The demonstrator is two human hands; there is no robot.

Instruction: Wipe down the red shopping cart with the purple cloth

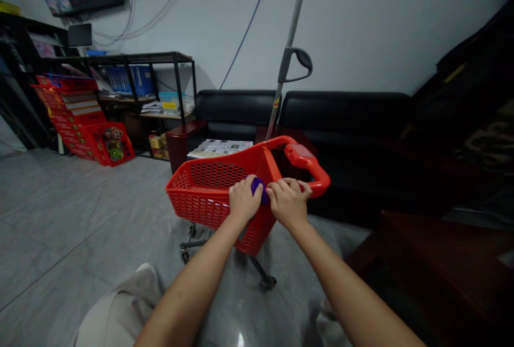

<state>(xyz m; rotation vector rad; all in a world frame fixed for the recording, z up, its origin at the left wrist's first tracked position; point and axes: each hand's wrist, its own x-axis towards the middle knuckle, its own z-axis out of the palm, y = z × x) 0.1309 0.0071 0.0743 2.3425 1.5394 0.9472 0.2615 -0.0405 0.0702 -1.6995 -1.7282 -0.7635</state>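
Observation:
A red plastic shopping cart (pixel 204 205) stands on dark legs with small wheels, its basket to the left and its looped handle to the right. My left hand (pixel 244 197) is closed around a small, rounded purple thing (pixel 257 186) at the near rim of the basket. Most of that purple thing is hidden by my fingers, so its kind cannot be made out. Right beside it, my right hand (pixel 288 200) has its fingers curled over the cart's rim where the handle begins. Both hands are nearly touching each other.
Behind the cart is a black sofa (pixel 345 114) with papers (pixel 220 147) on its left seat. A grey pole with a handle (pixel 299 66) leans there. Red crates (pixel 72 117) are stacked by a black shelf (pixel 160 58). A dark wooden table (pixel 445 261) stands at right.

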